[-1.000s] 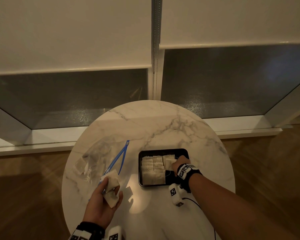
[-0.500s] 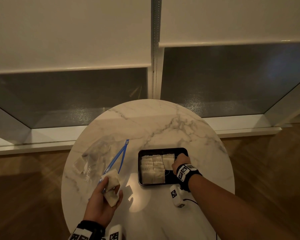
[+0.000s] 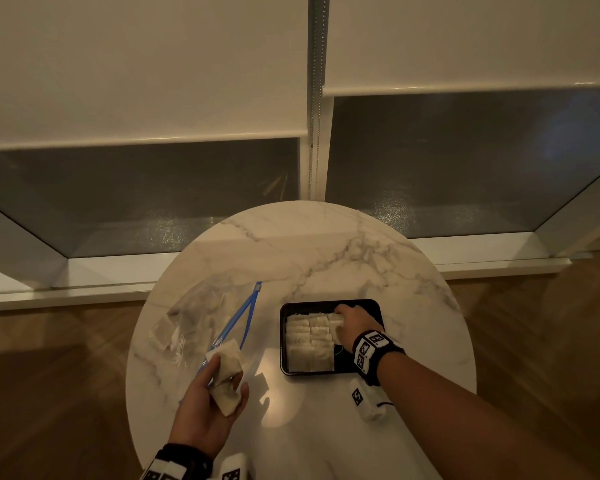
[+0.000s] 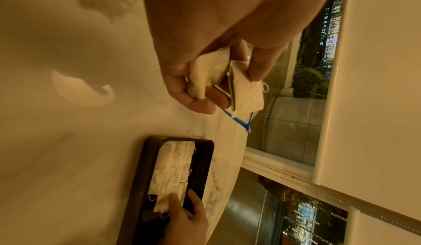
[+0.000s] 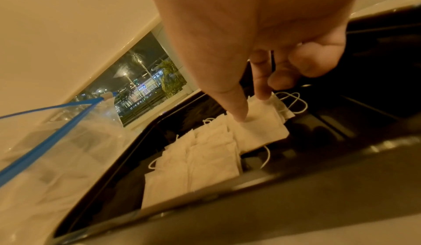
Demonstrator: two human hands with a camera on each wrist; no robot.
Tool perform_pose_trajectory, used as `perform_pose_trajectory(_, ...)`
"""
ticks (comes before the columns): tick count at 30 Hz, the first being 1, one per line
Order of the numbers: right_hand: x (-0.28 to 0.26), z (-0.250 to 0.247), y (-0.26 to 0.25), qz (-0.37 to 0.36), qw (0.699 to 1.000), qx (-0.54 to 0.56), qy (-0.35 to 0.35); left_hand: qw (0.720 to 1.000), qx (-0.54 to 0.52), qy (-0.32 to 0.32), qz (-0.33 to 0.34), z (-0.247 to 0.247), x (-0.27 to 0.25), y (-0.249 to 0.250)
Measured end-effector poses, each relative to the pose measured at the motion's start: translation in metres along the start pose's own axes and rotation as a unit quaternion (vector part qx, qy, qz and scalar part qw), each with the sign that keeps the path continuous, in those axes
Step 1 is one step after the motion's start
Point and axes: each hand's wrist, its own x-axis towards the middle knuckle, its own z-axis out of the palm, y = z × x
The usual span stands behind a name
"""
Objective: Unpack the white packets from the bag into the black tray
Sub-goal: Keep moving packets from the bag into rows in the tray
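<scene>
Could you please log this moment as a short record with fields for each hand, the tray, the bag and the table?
left hand: holds white packets above the table
right hand: fingers press a packet into the black tray
tray contents: packets laid in rows on the left side, right side bare
bag: clear, blue zip, open, lying left of the tray, some packets inside
table: round, marble
</scene>
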Motion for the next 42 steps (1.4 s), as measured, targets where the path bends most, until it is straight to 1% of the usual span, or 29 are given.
perform_pose_trajectory(3,0.002,-0.001,0.0,-0.013,0.999,-0.021,-0.023,1.0,-0.004,-0.005,0.001,-0.002,0.001,0.001)
perform_pose_trajectory(7,0.004,-0.004,0.001,-0.019,0.999,-0.025,-0.023,1.0,-0.006,-0.01,0.003,0.001,0.002,0.001)
perform_pose_trajectory(11,0.006,-0.004,0.001,-0.004,1.0,0.024,-0.002,1.0,-0.008,-0.007,0.0,0.003,0.002,0.0)
perform_pose_trajectory(15,0.002,0.003,0.004,0.047,0.996,0.068,0.03,1.0,-0.007,-0.006,-0.002,0.007,0.002,-0.001)
perform_pose_trajectory(18,-0.001,0.01,0.006,0.063,0.994,0.082,0.03,1.0,0.005,-0.01,0.003,0.013,-0.001,-0.001)
perform_pose_trajectory(27,-0.003,0.008,0.008,0.081,0.978,0.189,0.018,0.999,0.037,-0.011,0.013,0.022,-0.006,-0.004)
perform_pose_trajectory(33,-0.012,0.003,0.008,0.065,0.974,0.214,0.016,0.999,0.049,-0.019,0.011,0.028,-0.011,-0.008)
perform_pose_trajectory(36,-0.025,-0.008,0.001,0.046,0.972,0.224,0.047,0.998,0.052,-0.025,0.006,0.035,-0.017,-0.01)
perform_pose_trajectory(38,-0.038,-0.019,-0.012,0.033,0.958,0.277,0.068,0.997,0.068,-0.032,0.005,0.039,-0.018,-0.012)
perform_pose_trajectory(40,-0.057,-0.032,-0.032,-0.001,0.938,0.343,0.046,0.995,0.091,-0.042,0.011,0.042,-0.02,-0.016)
perform_pose_trajectory(41,-0.067,-0.04,-0.044,-0.028,0.927,0.375,0.013,0.994,0.1,-0.05,0.014,0.045,-0.021,-0.017)
perform_pose_trajectory(42,-0.078,-0.046,-0.055,-0.054,0.914,0.401,-0.036,0.992,0.107,-0.06,0.015,0.048,-0.021,-0.019)
